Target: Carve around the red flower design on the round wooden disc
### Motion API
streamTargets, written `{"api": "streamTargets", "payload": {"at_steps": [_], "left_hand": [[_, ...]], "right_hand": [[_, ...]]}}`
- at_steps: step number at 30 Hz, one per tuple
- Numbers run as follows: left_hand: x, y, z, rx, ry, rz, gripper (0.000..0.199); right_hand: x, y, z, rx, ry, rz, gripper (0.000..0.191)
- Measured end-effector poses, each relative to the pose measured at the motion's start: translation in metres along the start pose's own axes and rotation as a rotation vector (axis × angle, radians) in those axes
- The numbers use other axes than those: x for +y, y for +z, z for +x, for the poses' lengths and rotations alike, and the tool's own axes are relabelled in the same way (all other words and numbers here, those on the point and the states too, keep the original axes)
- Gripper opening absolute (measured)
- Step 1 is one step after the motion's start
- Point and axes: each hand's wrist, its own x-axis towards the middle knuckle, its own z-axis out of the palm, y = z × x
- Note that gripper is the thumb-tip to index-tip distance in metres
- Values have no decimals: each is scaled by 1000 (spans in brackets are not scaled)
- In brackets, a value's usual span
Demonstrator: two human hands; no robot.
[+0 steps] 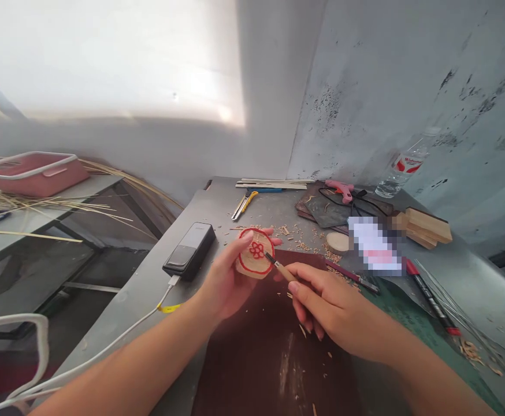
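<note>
My left hand (230, 277) is closed around a round wooden disc (252, 264), thumb on its rim and fingers behind it. The disc's face carries a red ring near the edge and a red flower outline in the middle. In my right hand (322, 297) is a carving tool (283, 270) with a wooden handle and a dark metal tip. That tip meets or nearly meets the disc's right side; exact contact cannot be made out. Below both hands lies a dark brown board (274, 352) with a few wood shavings on it.
A black power bank (189, 251) with a white cable lies left. Behind are a yellow utility knife (244, 205), a pink glue gun (340, 189) and a water bottle (402, 170). On the right are wood blocks (426, 226), another wooden disc (337, 243) and a red-capped marker (432, 297).
</note>
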Motion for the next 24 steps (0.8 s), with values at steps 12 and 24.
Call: {"api": "streamTargets", "payload": {"at_steps": [12,24], "left_hand": [[3,0,1,-22,-49,-38,52],[-3,0,0,-37,19,29,56]], "right_hand": [[-3,-5,-2,62,-58,-142,26],[-5,4,-5,19,-42,-147,43]]}}
